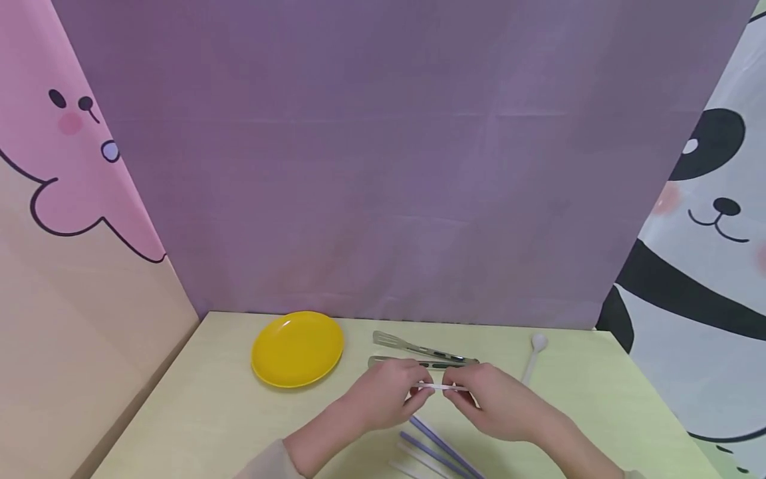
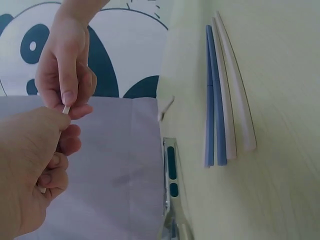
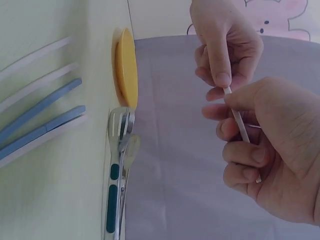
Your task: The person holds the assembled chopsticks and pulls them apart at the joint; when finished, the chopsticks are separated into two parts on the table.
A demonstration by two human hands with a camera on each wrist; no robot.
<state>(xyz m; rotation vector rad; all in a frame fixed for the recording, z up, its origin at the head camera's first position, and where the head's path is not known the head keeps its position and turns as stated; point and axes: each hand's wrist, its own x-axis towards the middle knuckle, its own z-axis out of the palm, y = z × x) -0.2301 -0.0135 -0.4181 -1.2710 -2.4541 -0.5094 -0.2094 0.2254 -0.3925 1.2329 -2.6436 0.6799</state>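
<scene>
Both hands meet over the table, holding a thin white stick [image 1: 439, 386] between them, level in the head view. My left hand [image 1: 391, 396] pinches one end between thumb and fingers. The other end is pinched by my right hand [image 1: 493, 399], whose fingers curl along it in the right wrist view. Parts of the stick [image 3: 241, 125] are covered by fingers. Beneath the hands, blue chopsticks [image 2: 210, 125] and whitish chopsticks [image 2: 240, 90] lie roughly side by side on the table, apart from the hands.
Behind the hands lie metal tongs [image 1: 413, 347] with dark green grip inserts and a slotted end. A yellow plate [image 1: 297, 349] sits at the back left of the table [image 1: 197, 399]. Toward the back right is a white spoon [image 1: 539, 342]. A purple cloth [image 1: 383, 166] hangs behind.
</scene>
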